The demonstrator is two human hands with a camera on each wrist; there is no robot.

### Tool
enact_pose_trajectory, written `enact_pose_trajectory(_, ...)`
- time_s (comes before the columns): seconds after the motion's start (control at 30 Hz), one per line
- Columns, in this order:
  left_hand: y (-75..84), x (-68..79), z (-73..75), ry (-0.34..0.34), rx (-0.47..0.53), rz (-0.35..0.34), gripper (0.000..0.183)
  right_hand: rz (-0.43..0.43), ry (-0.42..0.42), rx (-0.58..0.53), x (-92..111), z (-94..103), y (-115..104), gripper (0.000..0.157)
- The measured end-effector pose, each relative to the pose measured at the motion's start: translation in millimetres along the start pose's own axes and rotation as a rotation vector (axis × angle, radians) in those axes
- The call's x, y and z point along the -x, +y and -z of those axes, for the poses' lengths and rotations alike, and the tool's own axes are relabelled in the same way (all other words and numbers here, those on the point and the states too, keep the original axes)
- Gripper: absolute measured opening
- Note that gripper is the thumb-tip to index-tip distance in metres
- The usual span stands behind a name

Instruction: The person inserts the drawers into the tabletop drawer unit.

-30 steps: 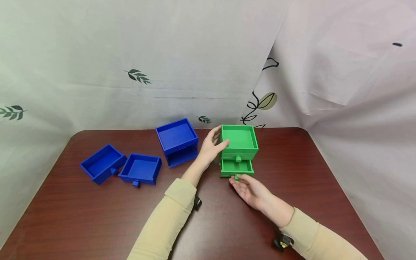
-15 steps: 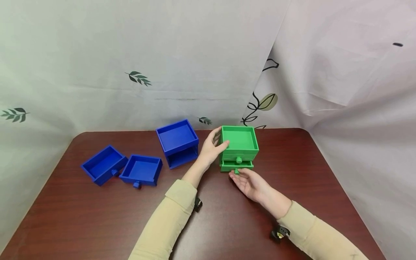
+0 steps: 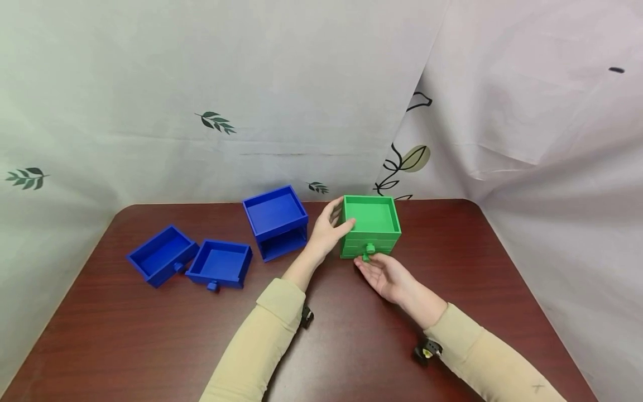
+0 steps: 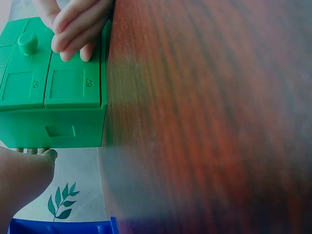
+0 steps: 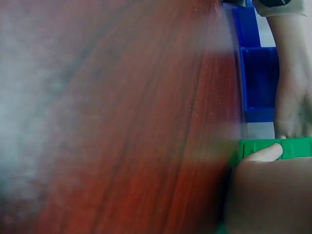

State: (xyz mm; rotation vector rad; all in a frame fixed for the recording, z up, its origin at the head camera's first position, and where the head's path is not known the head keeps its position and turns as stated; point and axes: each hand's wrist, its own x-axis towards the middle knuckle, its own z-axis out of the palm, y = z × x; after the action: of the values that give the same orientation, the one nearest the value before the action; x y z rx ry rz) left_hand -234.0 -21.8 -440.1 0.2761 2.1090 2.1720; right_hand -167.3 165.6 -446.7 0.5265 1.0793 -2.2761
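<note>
A green two-drawer cabinet point(image 3: 373, 215) stands at the back of the table, a shallow tray forming its top. My left hand point(image 3: 325, 233) holds its left side, thumb over the top rim. At the front, my right hand point(image 3: 390, 279) has thumb and fingers at the small lower knob point(image 3: 366, 257), palm turned up. In the left wrist view, the lower drawer front point(image 4: 73, 87) sits flush beside the upper drawer front point(image 4: 24, 90). Right-hand fingers point(image 4: 78, 36) cover the lower knob there, while the upper knob point(image 4: 28, 43) shows uncovered.
Left of the green cabinet stands a blue cabinet point(image 3: 275, 212) with an empty drawer bay. Two blue drawers lie farther left, one angled drawer point(image 3: 162, 254) and one nearer drawer point(image 3: 219, 265). White cloth point(image 3: 281, 84) hangs behind the brown table point(image 3: 341, 357).
The lower green drawer has slid back into the cabinet from being partly out. My right hand has moved forward with its knob; my left hand has stayed on the cabinet's side.
</note>
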Motion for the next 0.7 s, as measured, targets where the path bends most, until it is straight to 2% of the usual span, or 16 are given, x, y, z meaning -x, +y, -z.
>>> enact_pose_trajectory(0.13, -0.4, -0.4, -0.2, 0.000, 0.006, -0.007, 0.074, -0.005, 0.000, -0.011, -1.6, 0.8, -0.8, 0.026)
enact_pose_trajectory(0.47, -0.4, -0.3, -0.5, 0.005, 0.013, -0.004, 0.074, -0.006, 0.014, -0.011, -0.5, -0.3, 0.8, 0.018)
enact_pose_trajectory(0.7, -0.4, -0.6, -0.5, 0.005, 0.010, 0.001, 0.074, 0.000, 0.012, -0.011, 1.2, -0.6, 2.0, 0.022)
